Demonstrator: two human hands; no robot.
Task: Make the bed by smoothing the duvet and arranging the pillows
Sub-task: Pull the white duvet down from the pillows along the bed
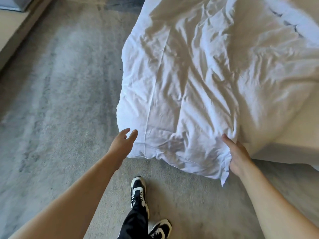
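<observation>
A white, heavily wrinkled duvet [198, 80] hangs off the end of the bed, its lower edge drooping down to the carpet. My right hand [239, 156] grips the duvet's near right corner, with cloth bunched under the fingers and a loose tip dangling below. At the duvet's near left corner, my left hand [123, 144] reaches with fingers straight and spread, just beside the edge and holding nothing. No pillows are in view.
The bare cream mattress [293, 135] shows at the right, beside the duvet. Grey carpet [60, 100] covers the floor to the left and in front. My feet in black-and-white sneakers [139, 192] stand below the duvet's edge. A pale piece of furniture [12, 28] lines the far left.
</observation>
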